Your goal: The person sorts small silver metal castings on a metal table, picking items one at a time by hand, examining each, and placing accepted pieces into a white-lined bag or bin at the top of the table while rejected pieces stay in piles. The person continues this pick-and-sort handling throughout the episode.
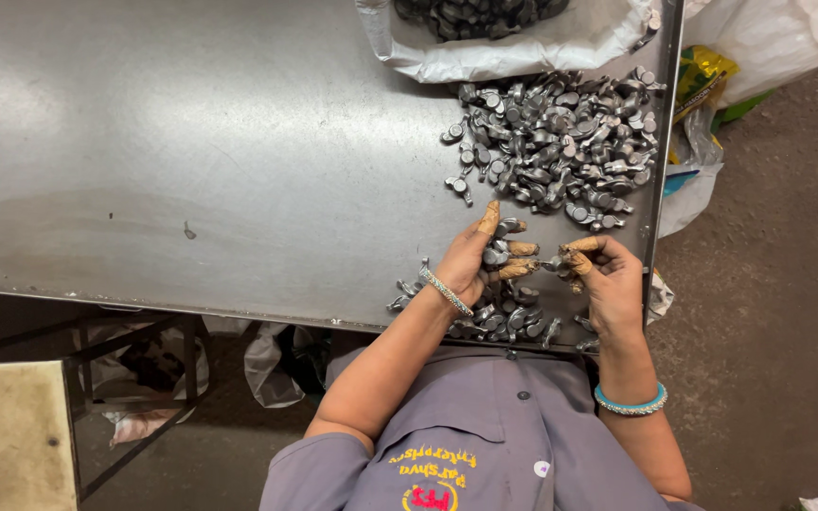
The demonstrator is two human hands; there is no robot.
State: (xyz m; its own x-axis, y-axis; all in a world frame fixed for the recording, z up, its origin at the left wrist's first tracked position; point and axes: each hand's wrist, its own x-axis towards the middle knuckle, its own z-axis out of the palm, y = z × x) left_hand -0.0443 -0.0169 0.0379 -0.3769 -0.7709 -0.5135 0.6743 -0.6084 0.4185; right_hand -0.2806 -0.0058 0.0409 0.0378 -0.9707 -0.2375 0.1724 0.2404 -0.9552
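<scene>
the white bag (pixel 523 52) at the top was cut off by the frame, so you saw only part of the dark metal parts inside it. what your right hand (pixel 608 284) gripped was too small to make out well; it looked like one small metal part (pixel 553 265) pinched between thumb and taped fingertips. your left hand (pixel 471 260) was cupped palm-up, fingers curled around a few of the same parts, its fingertips wrapped in brown tape. both hands sat close together near the front edge of the counter (pixel 191 142), over a small scatter of parts (pixel 508 320) by that edge. the big pile of metal parts (pixel 560 142) lay just beyond your hands, running up to the counter's right edge. the left stretch of the counter was bare steel. a green and yellow bag (pixel 702 80) hung past the right edge.
</scene>
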